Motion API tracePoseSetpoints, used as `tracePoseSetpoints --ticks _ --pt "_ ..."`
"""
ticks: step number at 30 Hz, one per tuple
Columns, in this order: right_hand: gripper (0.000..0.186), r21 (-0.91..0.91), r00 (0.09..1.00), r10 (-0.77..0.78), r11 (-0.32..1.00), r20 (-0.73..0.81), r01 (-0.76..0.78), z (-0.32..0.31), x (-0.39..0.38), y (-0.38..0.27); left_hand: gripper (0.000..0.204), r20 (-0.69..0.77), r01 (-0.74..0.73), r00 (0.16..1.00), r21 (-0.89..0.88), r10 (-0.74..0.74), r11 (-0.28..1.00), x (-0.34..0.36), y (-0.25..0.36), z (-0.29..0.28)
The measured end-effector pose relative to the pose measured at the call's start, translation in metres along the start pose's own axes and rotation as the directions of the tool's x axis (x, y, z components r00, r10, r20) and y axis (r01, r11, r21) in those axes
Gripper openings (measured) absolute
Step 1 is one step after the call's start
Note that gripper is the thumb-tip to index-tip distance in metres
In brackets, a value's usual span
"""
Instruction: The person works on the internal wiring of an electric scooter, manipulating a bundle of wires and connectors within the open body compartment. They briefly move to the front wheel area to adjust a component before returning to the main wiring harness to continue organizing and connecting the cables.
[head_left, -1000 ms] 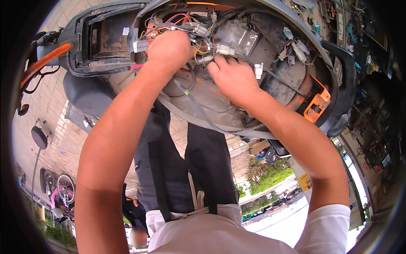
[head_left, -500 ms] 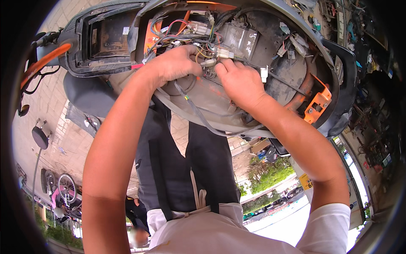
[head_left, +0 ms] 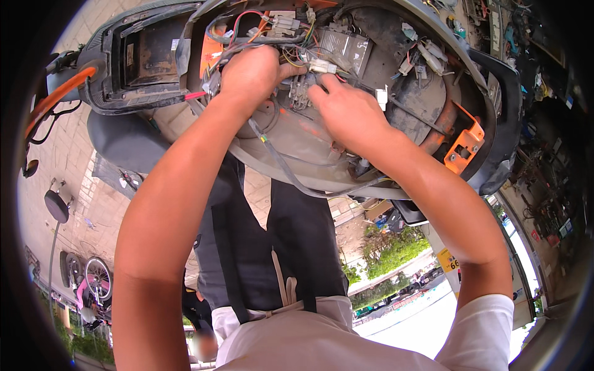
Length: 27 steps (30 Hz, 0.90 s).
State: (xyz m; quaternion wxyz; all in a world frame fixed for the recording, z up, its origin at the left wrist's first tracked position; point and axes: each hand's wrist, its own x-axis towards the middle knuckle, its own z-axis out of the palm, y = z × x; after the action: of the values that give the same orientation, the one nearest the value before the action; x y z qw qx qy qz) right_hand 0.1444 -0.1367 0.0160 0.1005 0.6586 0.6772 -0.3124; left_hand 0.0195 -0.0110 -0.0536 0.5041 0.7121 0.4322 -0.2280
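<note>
My left hand (head_left: 250,74) reaches into the opened scooter body, its fingers curled into a bundle of coloured wires (head_left: 260,40). Its thumb stretches right under the wires, and the other fingertips are hidden. My right hand (head_left: 352,111) comes in from the right, fingers bent, with thumb and forefinger at the lower edge of a white plug connector (head_left: 322,66). What lies between those fingers is hidden. A grey connector block (head_left: 301,91) shows between the two hands. Behind them sits a finned metal controller box (head_left: 343,51).
More white connectors (head_left: 432,57) hang on wires at the right inside the body. An orange bracket (head_left: 464,147) is bolted at its right end. A grey cable (head_left: 288,162) loops over the near rim. A black footwell (head_left: 154,55) lies left. Another person (head_left: 199,315) is behind my left arm.
My left hand has shifted right and up, deeper among the wires. The right hand has drawn slightly away from it, so the grey connector block shows more between them.
</note>
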Motion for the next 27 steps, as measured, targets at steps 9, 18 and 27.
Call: tracePoseSetpoints --ticks 9,18,27 --pt "0.037 0.64 0.993 0.003 0.764 0.122 -0.081 -0.075 -0.068 -0.01 0.032 0.284 -0.168 0.921 -0.334 0.268 0.928 -0.047 -0.011 -0.045" --pt "0.038 0.799 0.955 -0.164 0.593 0.247 -0.105 -0.064 -0.066 -0.024 0.027 0.359 -0.307 0.759 -0.537 0.543 0.785 -0.083 -0.032 -0.079" --pt "0.015 0.686 0.945 -0.166 0.723 0.283 -0.078 -0.104 -0.073 0.006 0.024 0.125 -0.347 0.831 -0.644 0.542 0.681 -0.076 -0.04 -0.078"
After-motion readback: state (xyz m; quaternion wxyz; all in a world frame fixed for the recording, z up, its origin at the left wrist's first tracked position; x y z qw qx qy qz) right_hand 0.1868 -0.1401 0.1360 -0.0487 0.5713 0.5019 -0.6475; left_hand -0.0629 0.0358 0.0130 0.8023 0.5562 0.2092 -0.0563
